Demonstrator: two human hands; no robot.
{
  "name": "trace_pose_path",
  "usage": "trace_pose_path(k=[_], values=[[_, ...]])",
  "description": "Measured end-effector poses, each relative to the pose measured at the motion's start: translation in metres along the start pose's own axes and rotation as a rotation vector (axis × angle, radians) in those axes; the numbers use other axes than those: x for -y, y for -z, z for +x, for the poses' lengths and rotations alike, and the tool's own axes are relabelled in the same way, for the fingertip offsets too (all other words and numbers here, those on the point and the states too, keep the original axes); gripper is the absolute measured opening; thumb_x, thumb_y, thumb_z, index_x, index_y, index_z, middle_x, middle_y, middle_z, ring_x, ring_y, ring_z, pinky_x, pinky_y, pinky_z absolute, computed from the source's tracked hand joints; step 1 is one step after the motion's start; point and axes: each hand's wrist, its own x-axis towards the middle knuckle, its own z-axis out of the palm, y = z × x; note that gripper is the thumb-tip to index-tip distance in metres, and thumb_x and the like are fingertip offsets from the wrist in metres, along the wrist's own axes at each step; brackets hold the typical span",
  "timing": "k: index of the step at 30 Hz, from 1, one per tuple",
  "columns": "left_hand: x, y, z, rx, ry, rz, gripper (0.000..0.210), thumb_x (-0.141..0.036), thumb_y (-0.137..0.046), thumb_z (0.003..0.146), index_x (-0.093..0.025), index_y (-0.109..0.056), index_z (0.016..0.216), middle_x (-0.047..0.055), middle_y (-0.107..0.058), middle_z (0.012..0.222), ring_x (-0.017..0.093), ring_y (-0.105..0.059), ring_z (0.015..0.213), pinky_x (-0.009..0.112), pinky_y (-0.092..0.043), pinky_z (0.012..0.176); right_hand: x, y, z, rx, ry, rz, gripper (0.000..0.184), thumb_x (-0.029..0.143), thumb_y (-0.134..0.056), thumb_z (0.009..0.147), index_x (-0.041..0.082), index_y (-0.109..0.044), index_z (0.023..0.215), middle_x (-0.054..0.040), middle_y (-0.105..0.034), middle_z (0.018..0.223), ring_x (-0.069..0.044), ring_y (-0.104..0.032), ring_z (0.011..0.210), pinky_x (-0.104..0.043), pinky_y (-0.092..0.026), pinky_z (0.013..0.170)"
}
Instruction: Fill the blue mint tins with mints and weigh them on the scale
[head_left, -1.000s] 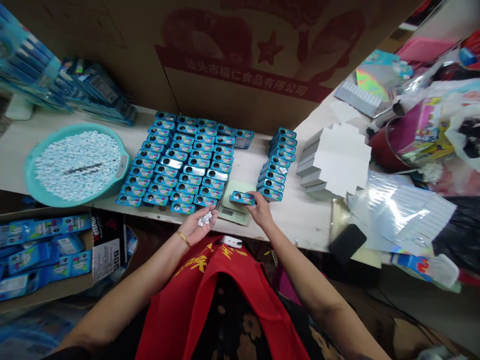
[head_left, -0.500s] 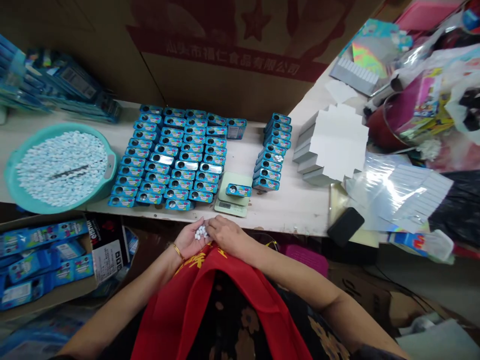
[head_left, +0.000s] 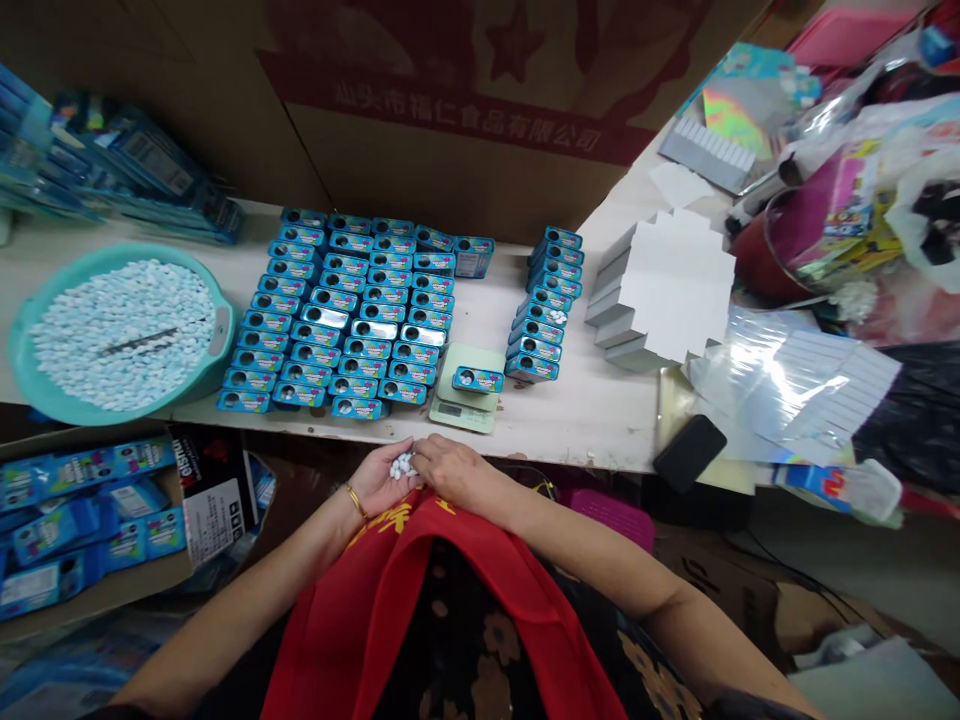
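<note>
My left hand (head_left: pixel 381 483) is cupped palm up in front of the table edge, holding a small heap of white candies (head_left: pixel 403 466). Against it rests my right hand (head_left: pixel 452 470), back upward, its fingers curled down at the heap's right side; whatever they pinch is hidden. Just beyond both hands is a pale green scale (head_left: pixel 461 416) with one blue box (head_left: pixel 478 380) on it, some white candies showing through the box's round opening. To the left stand packed rows of similar blue boxes (head_left: pixel 341 330). A shorter column of blue boxes (head_left: pixel 541 330) is to the right, with candies on one of them.
A turquoise basin (head_left: pixel 219 335) full of candies sits at the left, with a dark long tool in it. Below it is a carton of blue packages (head_left: pixel 94 520). White folded cartons (head_left: pixel 679 285) and a black phone-like object (head_left: pixel 690 453) lie right. A big cardboard box (head_left: pixel 450 180) stands behind.
Very little differs. My right fingers have shifted slightly over the candies in my left palm, and the view has moved a touch. The boxes and scale stay put.
</note>
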Motion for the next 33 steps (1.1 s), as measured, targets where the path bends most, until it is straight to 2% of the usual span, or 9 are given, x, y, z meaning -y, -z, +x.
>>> trace_pose_path(k=[9,12,15,17,20,24,26,29,33], values=[[0.0,-0.004,0.005,0.034,0.0,0.032,0.015,-0.011,-0.043,0.081,-0.007,-0.057,0.078,0.009,-0.063,0.069,0.015,-0.061,0.063,0.03,-0.051,0.065,-0.006,-0.007,-0.002,-0.038,-0.028,0.132,0.014,0.022,-0.046,0.084,0.017,-0.059,0.086,-0.0043,-0.056,0.089,-0.015,-0.048,0.082,-0.025,-0.04,0.069],[-0.001,-0.004,0.007,0.019,-0.031,0.014,0.016,-0.011,-0.043,0.081,-0.007,-0.058,0.081,0.011,-0.065,0.073,0.017,-0.063,0.068,0.03,-0.051,0.066,-0.023,0.002,-0.006,-0.18,-0.069,0.173,0.018,0.027,-0.046,0.084,0.019,-0.059,0.095,-0.0059,-0.055,0.102,-0.015,-0.048,0.091,-0.028,-0.04,0.078],[-0.004,-0.005,0.008,-0.051,-0.024,0.049,0.017,-0.013,-0.044,0.081,-0.005,-0.059,0.083,0.016,-0.066,0.079,0.02,-0.064,0.074,0.029,-0.052,0.066,-0.054,0.013,-0.01,-0.336,-0.358,0.027,0.027,0.027,-0.048,0.083,0.018,-0.053,0.108,-0.0104,-0.052,0.11,-0.02,-0.045,0.099,-0.035,-0.038,0.083],[-0.007,-0.006,0.006,-0.083,-0.025,0.055,0.018,-0.013,-0.044,0.081,-0.005,-0.06,0.083,0.017,-0.066,0.079,0.02,-0.065,0.072,0.027,-0.052,0.062,-0.076,0.018,-0.009,-0.301,-0.5,-0.102,0.035,0.025,-0.053,0.079,0.018,-0.049,0.113,-0.0115,-0.054,0.106,-0.023,-0.046,0.096,-0.036,-0.038,0.08],[-0.013,-0.005,0.001,-0.105,-0.064,0.013,0.018,-0.013,-0.044,0.081,-0.007,-0.061,0.081,0.015,-0.067,0.076,0.019,-0.065,0.069,0.026,-0.053,0.059,-0.11,0.026,-0.003,-0.192,-0.487,-0.199,0.039,0.021,-0.056,0.076,0.017,-0.049,0.114,-0.0093,-0.057,0.099,-0.022,-0.048,0.089,-0.033,-0.04,0.076],[-0.022,-0.002,-0.008,-0.157,-0.155,-0.037,0.017,-0.013,-0.044,0.081,-0.008,-0.06,0.079,0.014,-0.067,0.075,0.018,-0.065,0.067,0.025,-0.053,0.058,-0.161,0.048,0.016,-0.299,-0.542,-0.285,0.039,0.021,-0.051,0.078,0.014,-0.046,0.116,-0.0097,-0.055,0.102,-0.022,-0.046,0.092,-0.032,-0.039,0.077],[-0.024,-0.001,-0.013,-0.197,-0.201,-0.065,0.017,-0.012,-0.043,0.081,-0.008,-0.06,0.08,0.013,-0.067,0.074,0.018,-0.065,0.067,0.024,-0.053,0.057,-0.19,0.061,0.035,-0.359,-0.614,-0.308,0.039,0.021,-0.05,0.079,0.014,-0.046,0.116,-0.0102,-0.054,0.103,-0.023,-0.045,0.093,-0.032,-0.039,0.076],[-0.024,-0.001,-0.018,-0.248,-0.245,-0.11,0.017,-0.01,-0.042,0.082,-0.008,-0.059,0.083,0.013,-0.067,0.074,0.018,-0.065,0.066,0.024,-0.053,0.056,-0.226,0.071,0.077,-0.354,-0.645,-0.289,0.036,0.019,-0.05,0.078,0.015,-0.049,0.114,-0.0106,-0.055,0.103,-0.023,-0.045,0.094,-0.031,-0.04,0.074],[-0.025,-0.003,-0.02,-0.278,-0.254,-0.154,0.018,-0.01,-0.041,0.082,-0.008,-0.058,0.087,0.013,-0.067,0.075,0.019,-0.065,0.067,0.025,-0.054,0.056,-0.248,0.068,0.113,-0.325,-0.619,-0.256,0.036,0.015,-0.046,0.08,0.019,-0.048,0.116,-0.0086,-0.052,0.112,-0.02,-0.044,0.098,-0.03,-0.04,0.075]])
